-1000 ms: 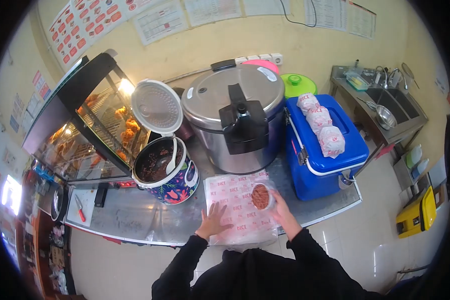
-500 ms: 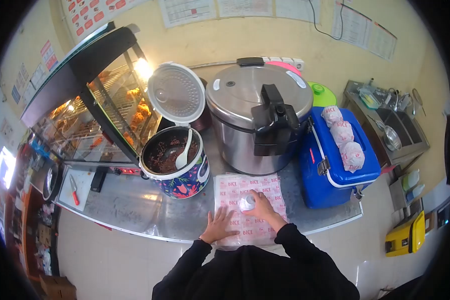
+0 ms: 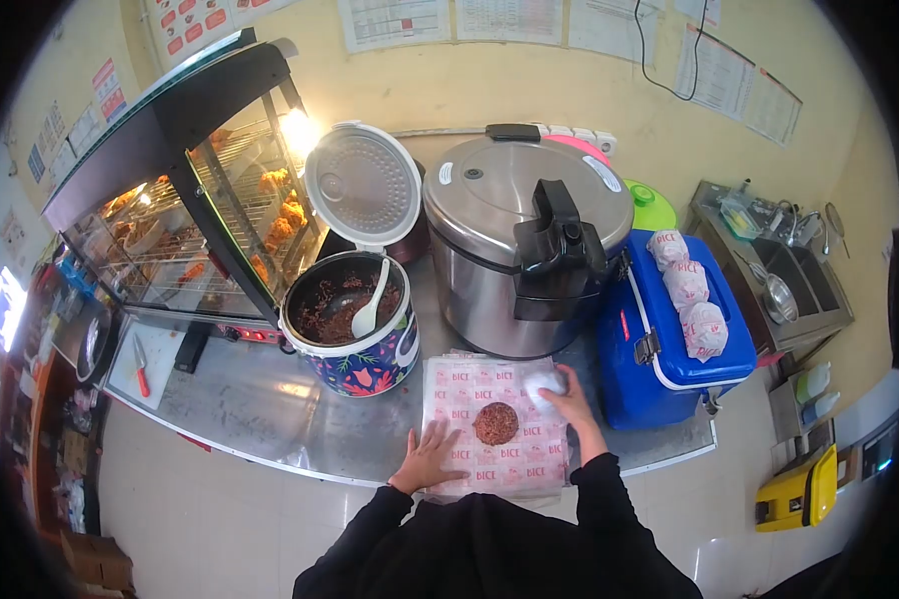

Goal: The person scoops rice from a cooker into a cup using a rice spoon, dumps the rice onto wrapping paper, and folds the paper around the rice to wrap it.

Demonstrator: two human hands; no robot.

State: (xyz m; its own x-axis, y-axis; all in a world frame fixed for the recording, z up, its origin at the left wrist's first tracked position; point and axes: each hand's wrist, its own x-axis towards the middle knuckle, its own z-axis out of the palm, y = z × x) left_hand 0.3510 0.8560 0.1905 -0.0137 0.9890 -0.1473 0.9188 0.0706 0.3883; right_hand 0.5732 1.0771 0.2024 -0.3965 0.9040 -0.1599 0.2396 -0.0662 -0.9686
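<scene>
A round, flat-topped mound of reddish-brown rice [image 3: 495,423] sits on a stack of printed wrapping paper [image 3: 451,399] in front of me. My right hand [image 3: 573,403] grips a small white cup [image 3: 543,387], blurred by motion, above the paper's right side, apart from the mound. With fingers spread, my left hand [image 3: 428,459] lies flat on the paper's lower left. Behind it stands a floral-patterned rice cooker [image 3: 358,371], lid up, holding more brown rice and a white rice paddle [image 3: 368,313].
A large steel rice cooker [image 3: 479,270] stands behind the paper. Three wrapped bundles [image 3: 687,286] rest on a blue cooler box [image 3: 639,394] at right. On the left are a heated display case [image 3: 185,240] with fried food and a red-handled knife [image 3: 141,367].
My right hand has lifted the cup off the paper and moved it right, revealing the rice mound. My left hand stays flat on the paper. The view has shifted slightly.
</scene>
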